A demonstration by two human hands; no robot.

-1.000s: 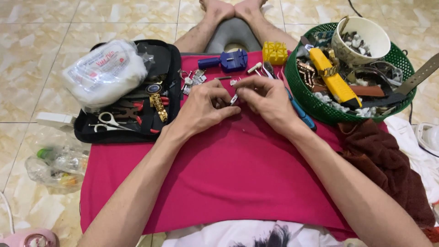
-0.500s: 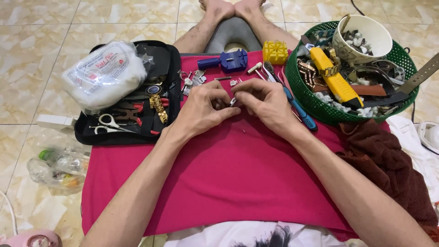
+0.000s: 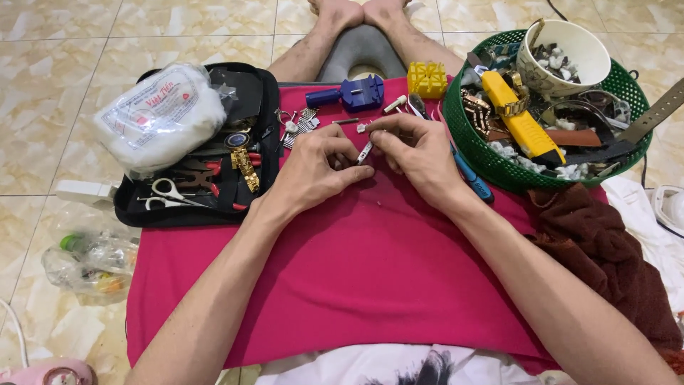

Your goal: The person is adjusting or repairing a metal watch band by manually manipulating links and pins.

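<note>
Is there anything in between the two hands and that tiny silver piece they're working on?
No. The left hand and the right hand both pinch the small silver piece directly with bare fingertips over the pink cloth. Nothing visible lies between them.

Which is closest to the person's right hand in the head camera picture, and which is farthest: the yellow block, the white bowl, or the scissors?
From the right hand:
1. Yellow block, just beyond the hand on the red cloth.
2. White bowl, farther off to the right, in the green basket.
3. Scissors, farthest, across on the left in the black tool case.
</note>
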